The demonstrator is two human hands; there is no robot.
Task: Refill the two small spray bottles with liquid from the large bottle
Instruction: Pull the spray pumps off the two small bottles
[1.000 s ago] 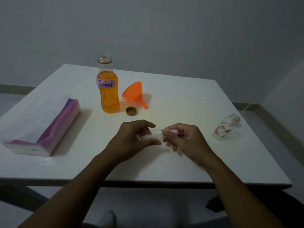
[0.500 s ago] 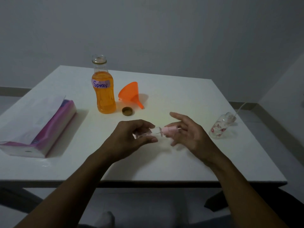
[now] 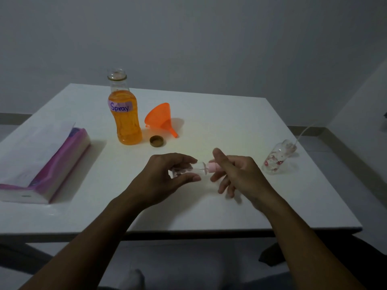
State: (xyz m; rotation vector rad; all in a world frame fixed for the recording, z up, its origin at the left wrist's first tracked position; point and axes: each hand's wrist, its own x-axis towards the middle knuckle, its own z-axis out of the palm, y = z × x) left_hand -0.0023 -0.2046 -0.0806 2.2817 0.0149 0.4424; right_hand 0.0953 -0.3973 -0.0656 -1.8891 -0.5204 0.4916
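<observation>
Clear spray bottle (image 3: 199, 168) between left fingers (image 3: 189, 178), right hand (image 3: 236, 174) seemingly on pink cap (image 3: 213, 166)

A second ago the right hand (image 3: 236, 174) is wrapped around the pink spray cap (image 3: 213, 166) of the small clear bottle (image 3: 194, 168), fingers curled over it. Now that grip is loosened: the fingers are spread and hang down toward the bench, the thumb stands up, and the cap shows plainly at the inner side of the hand, where half a second ago it sits more toward the fingertips. Whether the hand touches the cap now is hard to tell. The left hand (image 3: 167, 174) shows more of the bottle's neck past its fingertips than before.
</observation>
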